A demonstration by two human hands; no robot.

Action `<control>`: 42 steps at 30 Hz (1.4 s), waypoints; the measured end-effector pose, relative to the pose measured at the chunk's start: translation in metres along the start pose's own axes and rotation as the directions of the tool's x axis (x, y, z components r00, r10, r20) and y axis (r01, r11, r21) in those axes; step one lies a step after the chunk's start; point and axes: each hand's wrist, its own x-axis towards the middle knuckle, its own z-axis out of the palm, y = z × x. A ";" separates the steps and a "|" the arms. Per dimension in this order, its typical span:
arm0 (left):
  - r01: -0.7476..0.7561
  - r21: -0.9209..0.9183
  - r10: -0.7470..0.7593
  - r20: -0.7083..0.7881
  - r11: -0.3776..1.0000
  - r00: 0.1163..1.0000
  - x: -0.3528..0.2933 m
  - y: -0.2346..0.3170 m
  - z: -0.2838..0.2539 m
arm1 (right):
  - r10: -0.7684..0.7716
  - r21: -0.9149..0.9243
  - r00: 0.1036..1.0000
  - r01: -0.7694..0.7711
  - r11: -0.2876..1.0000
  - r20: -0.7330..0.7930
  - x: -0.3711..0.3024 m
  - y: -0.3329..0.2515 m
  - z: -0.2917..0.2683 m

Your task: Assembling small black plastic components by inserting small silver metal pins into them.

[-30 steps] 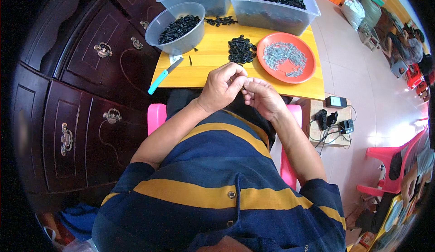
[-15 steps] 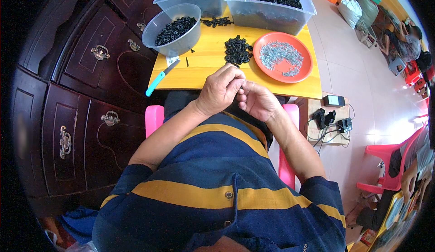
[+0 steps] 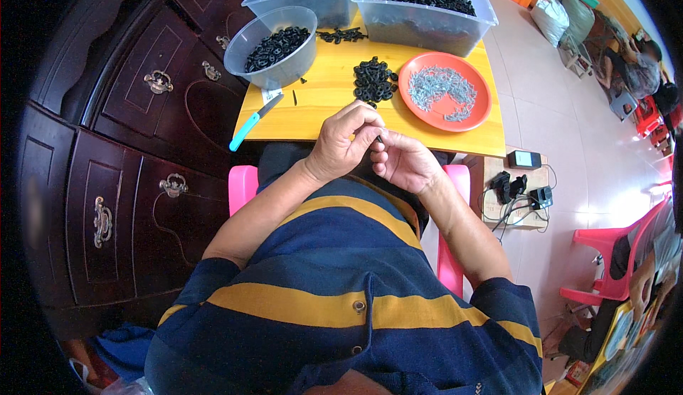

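Note:
My left hand (image 3: 344, 142) and my right hand (image 3: 407, 160) meet just off the near edge of the yellow table (image 3: 334, 121). Their fingertips pinch together on a small black part (image 3: 379, 139), of which only a sliver shows; its kind is hidden by the fingers. Beyond them lies a pile of small black ring-shaped parts (image 3: 374, 81). To the right of that pile, an orange-red plate (image 3: 479, 114) carries many small silvery metal pins (image 3: 434, 86).
A round clear tub (image 3: 302, 66) of black parts stands at the left, with two rectangular clear bins (image 3: 427, 29) behind. A knife with a turquoise handle (image 3: 244, 132) lies at the left edge. Dark drawers (image 3: 153, 82) flank the left; chargers and cables (image 3: 526, 192) sit on a box.
My hands stay nearly in place, with slight finger movement. A bit of the black part now shows more plainly between the fingertips.

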 end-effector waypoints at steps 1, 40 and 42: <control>0.006 -0.003 -0.006 0.006 1.000 1.000 0.000 -0.001 0.000 | 0.001 -0.001 1.000 -0.001 1.000 0.000 0.000 0.000 0.000; 0.381 -0.207 -0.367 0.103 0.901 0.924 -0.008 -0.009 -0.008 | -0.605 -0.755 0.792 0.346 0.557 -0.084 0.002 0.005 0.018; 0.396 -0.206 -0.381 0.107 0.895 0.918 -0.009 -0.009 -0.008 | -0.600 -0.755 0.795 0.342 0.559 -0.084 0.002 0.005 0.019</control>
